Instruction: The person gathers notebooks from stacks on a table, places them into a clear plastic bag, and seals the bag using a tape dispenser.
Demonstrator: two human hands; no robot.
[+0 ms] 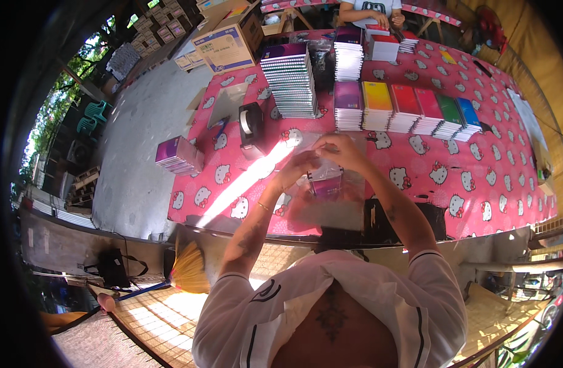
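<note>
Both my hands are close together over the near middle of the table, fingers bent in pinches. My left hand is closed on the edge of a clear plastic bag. Slightly higher and to the right, my right hand pinches the same thin plastic near its top. Just below the fingers lies a purple spiral notebook, seemingly inside the plastic and partly covered by glare. Left of my hands stands a black tape dispenser. Farther left, a short stack of purple notebooks sits at the table's edge.
A pink patterned cloth covers the table. Beyond my hands stand a tall notebook stack and a row of coloured notebook stacks. A cardboard box is at the far left. Across the table, another person's hands handle notebooks.
</note>
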